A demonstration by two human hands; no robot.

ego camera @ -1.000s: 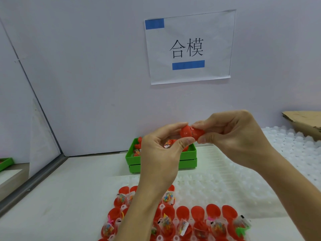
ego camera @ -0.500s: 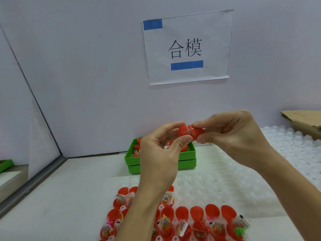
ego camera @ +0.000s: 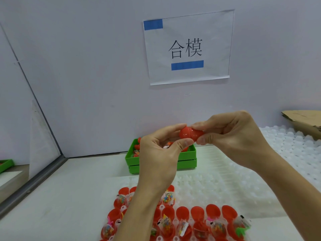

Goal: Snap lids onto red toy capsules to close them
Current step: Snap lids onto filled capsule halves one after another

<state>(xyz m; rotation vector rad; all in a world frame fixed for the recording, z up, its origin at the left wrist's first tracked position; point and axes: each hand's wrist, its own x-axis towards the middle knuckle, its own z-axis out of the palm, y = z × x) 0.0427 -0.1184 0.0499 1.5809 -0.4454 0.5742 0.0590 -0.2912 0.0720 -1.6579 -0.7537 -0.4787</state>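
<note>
A red capsule [ego camera: 190, 134] is pinched in mid-air between both hands, left grip [ego camera: 161, 153] and right grip [ego camera: 231, 136] clamped on it, above the green bin [ego camera: 186, 158] far on the desk [ego camera: 69, 188].

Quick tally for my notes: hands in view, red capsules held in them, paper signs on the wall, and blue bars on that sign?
Hands: 2, left hand and right hand
Red capsule held between them: 1
Paper sign: 1
Blue bars: 2
Total: 6
</note>
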